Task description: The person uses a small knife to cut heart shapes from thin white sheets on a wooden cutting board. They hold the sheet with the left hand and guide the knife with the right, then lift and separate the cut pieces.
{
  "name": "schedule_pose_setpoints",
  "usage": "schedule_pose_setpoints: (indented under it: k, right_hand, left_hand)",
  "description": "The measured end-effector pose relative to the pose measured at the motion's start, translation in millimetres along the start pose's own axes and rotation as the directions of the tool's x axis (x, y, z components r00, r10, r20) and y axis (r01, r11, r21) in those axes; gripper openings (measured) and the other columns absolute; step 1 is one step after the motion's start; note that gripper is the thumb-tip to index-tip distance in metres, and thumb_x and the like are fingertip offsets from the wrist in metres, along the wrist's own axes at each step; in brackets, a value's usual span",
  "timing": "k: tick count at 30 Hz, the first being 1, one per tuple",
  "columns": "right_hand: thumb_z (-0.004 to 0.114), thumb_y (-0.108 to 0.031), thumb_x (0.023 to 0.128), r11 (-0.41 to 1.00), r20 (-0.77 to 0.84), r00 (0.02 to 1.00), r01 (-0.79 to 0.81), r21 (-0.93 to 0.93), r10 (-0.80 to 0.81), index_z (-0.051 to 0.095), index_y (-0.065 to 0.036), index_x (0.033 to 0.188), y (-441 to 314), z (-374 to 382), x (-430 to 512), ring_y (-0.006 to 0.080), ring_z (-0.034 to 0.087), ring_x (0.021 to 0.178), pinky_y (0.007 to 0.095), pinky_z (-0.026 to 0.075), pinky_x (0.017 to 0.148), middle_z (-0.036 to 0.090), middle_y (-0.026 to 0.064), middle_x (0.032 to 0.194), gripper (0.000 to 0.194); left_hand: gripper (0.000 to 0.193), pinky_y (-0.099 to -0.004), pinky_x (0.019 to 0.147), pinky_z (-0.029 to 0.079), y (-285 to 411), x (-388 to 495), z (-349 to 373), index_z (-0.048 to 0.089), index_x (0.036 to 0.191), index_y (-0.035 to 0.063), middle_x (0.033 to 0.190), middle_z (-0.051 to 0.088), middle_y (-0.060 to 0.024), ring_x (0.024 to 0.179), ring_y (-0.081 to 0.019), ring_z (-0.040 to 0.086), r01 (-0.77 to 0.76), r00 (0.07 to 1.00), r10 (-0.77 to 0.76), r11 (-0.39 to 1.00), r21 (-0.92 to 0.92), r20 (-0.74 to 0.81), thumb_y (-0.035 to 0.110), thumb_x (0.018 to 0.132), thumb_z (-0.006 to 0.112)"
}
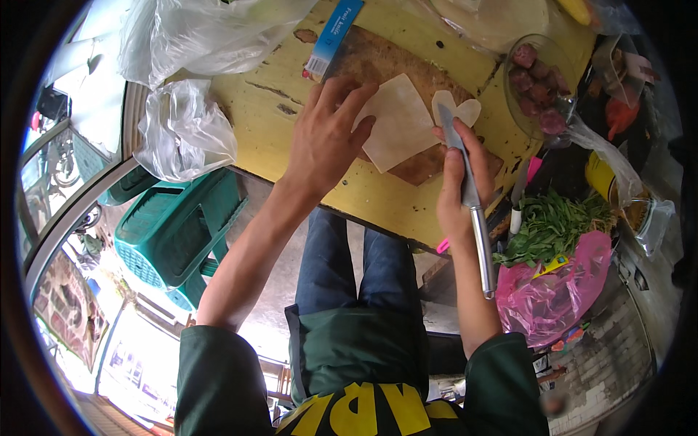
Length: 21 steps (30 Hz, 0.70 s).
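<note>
A square, pale sheet of dough or wrapper (pixel 398 122) lies on a worn wooden cutting board (pixel 425 168). My left hand (pixel 332 117) hovers over or rests at the sheet's left edge, fingers apart and curved; contact is hard to tell. My right hand (pixel 466 174) grips a metal-handled knife (pixel 470 188) by its blade, the handle pointing down towards my forearm. Thumb and fingers of that hand are also at a small heart-shaped pale piece (pixel 468 111), right of the sheet, with the blade tip over it. A blue fruit knife package (pixel 334 38) lies at the board's upper left.
A glass bowl (pixel 507 90) of reddish-purple chunks stands at the right. Leafy greens (pixel 556 223) lie on a pink plastic bag (pixel 556 297), near another knife (pixel 517 201). Clear plastic bags (pixel 185 131) are at the left, above green plastic stools (pixel 174 229). The yellow table's edge (pixel 381 219) faces me.
</note>
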State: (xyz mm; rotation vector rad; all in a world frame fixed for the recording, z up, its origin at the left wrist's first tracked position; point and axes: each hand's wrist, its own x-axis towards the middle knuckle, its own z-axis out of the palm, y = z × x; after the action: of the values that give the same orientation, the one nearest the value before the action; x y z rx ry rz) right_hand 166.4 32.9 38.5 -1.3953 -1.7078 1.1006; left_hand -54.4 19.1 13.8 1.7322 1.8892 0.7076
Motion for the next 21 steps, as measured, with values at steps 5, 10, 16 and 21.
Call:
schedule_pose_setpoints:
  k: [5,10,16,21]
  right_hand:
    - [0.059,-0.002,0.104,1.000,0.018,1.000,-0.011,0.019,0.011,0.060,0.003,0.142,-0.9,24.7,-21.9,0.0292,0.077,0.097,0.0356,0.060,0.083,0.076,0.0212,0.118,0.039]
    - [0.065,0.002,0.096,0.997,0.029,1.000,0.011,-0.074,-0.009,0.064,0.008,0.131,-6.0,38.6,-27.6,0.0362,0.076,0.103,0.0427,0.060,0.090,0.074,0.0239,0.115,0.036]
    - [0.068,0.004,0.091,0.991,0.025,0.995,0.098,-0.094,-0.096,0.066,0.007,0.126,-1.1,48.8,-21.3,0.0403,0.074,0.107,0.0448,0.060,0.092,0.073,0.0259,0.116,0.035]
    - [0.069,0.006,0.087,0.963,0.055,0.981,0.195,-0.185,-0.188,0.068,0.006,0.124,-0.5,55.8,-18.8,0.0441,0.072,0.113,0.0492,0.060,0.095,0.073,0.0235,0.115,0.036]
  left_hand:
    - [0.031,-0.0422,0.087,0.060,-1.6,-0.7,-1.2,0.078,0.119,0.0126,0.116,0.069,-0.0115,0.099,-0.0316,0.073,-0.029,0.999,0.029,1.000,-0.006,-0.043,0.013,0.089,0.082]
    - [0.022,-0.0395,0.074,0.060,7.5,-8.6,1.2,0.078,0.113,0.0078,0.101,0.072,-0.0115,0.079,-0.0291,0.075,0.171,0.985,-0.170,0.983,-0.068,0.014,0.013,0.092,0.080]
    - [0.023,-0.0382,0.072,0.059,7.1,-8.8,2.8,0.078,0.112,0.0051,0.094,0.076,-0.0137,0.077,-0.0272,0.076,0.240,0.971,-0.237,0.965,-0.103,0.040,0.016,0.092,0.081]
    - [0.025,-0.0374,0.071,0.058,-3.0,-2.1,-0.1,0.077,0.112,0.0062,0.083,0.075,-0.0121,0.074,-0.0258,0.074,0.242,0.968,-0.227,0.955,-0.170,0.107,0.018,0.090,0.082]
